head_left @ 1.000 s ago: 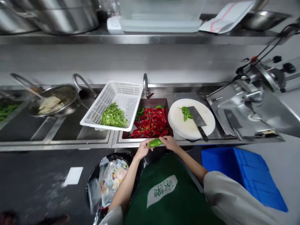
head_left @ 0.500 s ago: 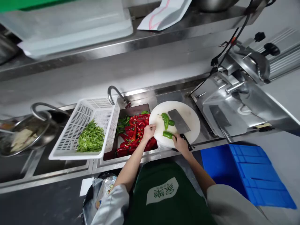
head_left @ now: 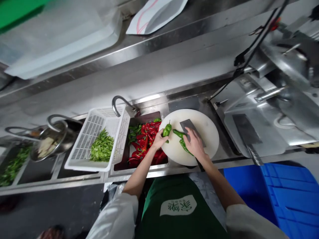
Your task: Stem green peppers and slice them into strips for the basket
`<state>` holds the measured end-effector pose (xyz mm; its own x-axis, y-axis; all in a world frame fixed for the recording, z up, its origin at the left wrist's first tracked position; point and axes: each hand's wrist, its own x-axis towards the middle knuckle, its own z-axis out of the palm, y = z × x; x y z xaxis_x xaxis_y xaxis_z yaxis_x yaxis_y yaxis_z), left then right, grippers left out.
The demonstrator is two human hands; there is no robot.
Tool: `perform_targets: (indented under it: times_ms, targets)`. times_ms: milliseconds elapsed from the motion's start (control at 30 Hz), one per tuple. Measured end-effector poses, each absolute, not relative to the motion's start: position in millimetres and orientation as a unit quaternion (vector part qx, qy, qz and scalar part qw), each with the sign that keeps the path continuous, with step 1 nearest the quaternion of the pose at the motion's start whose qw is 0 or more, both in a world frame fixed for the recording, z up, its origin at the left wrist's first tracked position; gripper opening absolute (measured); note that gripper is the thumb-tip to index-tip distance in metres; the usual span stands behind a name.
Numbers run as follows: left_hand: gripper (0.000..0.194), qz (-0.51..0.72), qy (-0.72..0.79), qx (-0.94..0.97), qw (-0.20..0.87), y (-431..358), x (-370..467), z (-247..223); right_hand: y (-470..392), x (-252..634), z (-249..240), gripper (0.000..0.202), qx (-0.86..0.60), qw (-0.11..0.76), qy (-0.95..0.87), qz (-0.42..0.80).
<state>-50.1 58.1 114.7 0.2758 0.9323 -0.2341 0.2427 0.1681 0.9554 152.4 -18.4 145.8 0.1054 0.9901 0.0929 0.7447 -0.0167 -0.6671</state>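
Note:
My left hand (head_left: 159, 140) is closed around a green pepper (head_left: 167, 129), stem up, at the left edge of the round white cutting board (head_left: 174, 156). On the right side of the board, my right hand (head_left: 195, 143) has its fingers apart, over and beside the green peppers lying there. One such pepper (head_left: 185, 146) lies below its fingers and another (head_left: 178, 133) to their left; whether the fingertips touch them I cannot tell. A cleaver (head_left: 185, 124) rests flat on the board, partly hidden under the right hand and wrist.
Left of the board, a sink holds many red peppers (head_left: 146, 141) and some green ones (head_left: 134, 131). A white basket (head_left: 74, 164) of cut greens (head_left: 101, 147) stands beside the faucet (head_left: 118, 98). At right are a second cleaver (head_left: 246, 127), a slicing machine (head_left: 271, 93) and a blue crate (head_left: 291, 186).
My left hand now has a green pepper in it, where its fingers held none before. My right hand has let go of a pepper and spread its fingers. The view has shifted.

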Motion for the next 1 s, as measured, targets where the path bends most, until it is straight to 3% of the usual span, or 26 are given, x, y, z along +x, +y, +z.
perform_targets:
  times_ms: [100, 200, 267, 433, 533, 767, 867, 1000]
  targets:
    - [0.03, 0.267, 0.483, 0.621, 0.557, 12.1, -106.6, 138.9, 1.4, 110.0, 173.6, 0.039, -0.51, 0.224, -0.795, 0.241]
    - [0.015, 0.241, 0.549, 0.652, 0.463, -41.8, -158.1, 152.8, -4.8, 49.4, 182.4, 0.032, -0.362, 0.074, -0.885, 0.282]
    - [0.012, 0.238, 0.6, 0.659, 0.386, -77.2, -187.9, 154.4, -21.0, 9.7, 175.7, 0.029, -0.301, 0.026, -0.893, 0.334]
    - [0.004, 0.279, 0.689, 0.601, 0.294, -159.8, -250.9, 144.5, -66.8, -77.5, 145.1, 0.029, -0.21, 0.03, -0.773, 0.597]
    - [0.008, 0.337, 0.722, 0.542, 0.266, -204.5, -285.0, 139.7, -92.0, -130.9, 140.7, 0.031, -0.193, 0.018, -0.698, 0.689]
    - [0.015, 0.418, 0.754, 0.466, 0.201, -291.2, -357.9, 134.3, -156.9, -239.4, 173.1, 0.034, -0.162, -0.052, -0.717, 0.676]
    - [0.015, 0.399, 0.752, 0.501, 0.154, -318.8, -386.9, 131.4, -182.7, -270.8, 172.3, 0.034, -0.155, -0.078, -0.742, 0.648]
    - [0.016, 0.332, 0.763, 0.541, 0.124, -344.6, -427.9, 136.5, -209.7, -305.4, 156.8, 0.037, -0.137, -0.038, -0.742, 0.655]
